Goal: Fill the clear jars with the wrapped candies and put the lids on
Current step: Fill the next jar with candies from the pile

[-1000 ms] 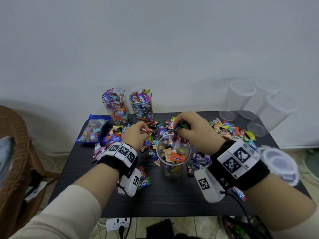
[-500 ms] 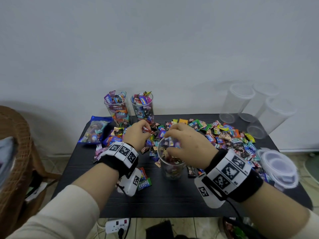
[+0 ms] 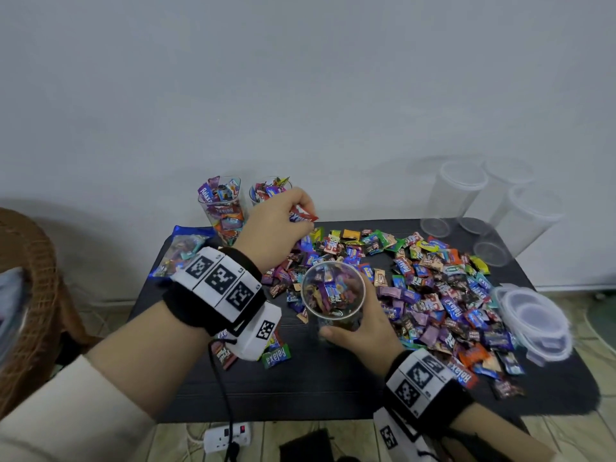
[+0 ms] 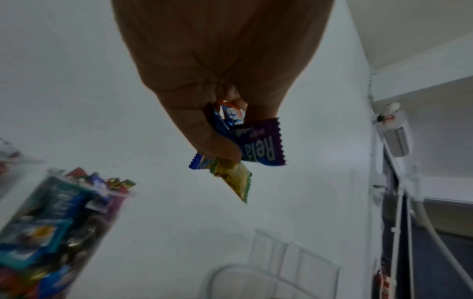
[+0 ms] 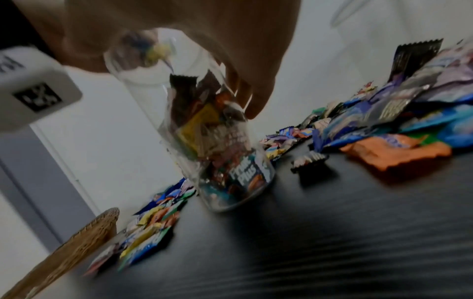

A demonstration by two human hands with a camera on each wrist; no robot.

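I see cream sleeves (image 3: 66, 405) on both my forearms. Each wrist wears a black band (image 3: 186, 305) topped with white blocks bearing black square-code markers (image 3: 218, 278). A black cable (image 3: 220, 388) drops from the left wrist camera housing (image 3: 260, 331) toward six o'clock.

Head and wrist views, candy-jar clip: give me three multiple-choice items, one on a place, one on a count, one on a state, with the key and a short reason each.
1. Where do the filled jars stand?
A. the table's far left
B. the near right corner
C. on the floor

2. How many filled jars stand there?
A. one
B. two
C. four

3. What is the right hand doing?
A. resting flat
B. pressing a lid
C. gripping the open jar

Key: 1 A, the filled jars stand at the back left of the table. 2 B, two brim-full jars side by side. 3 C, the right hand wraps the open jar while the left hand pinches candies.
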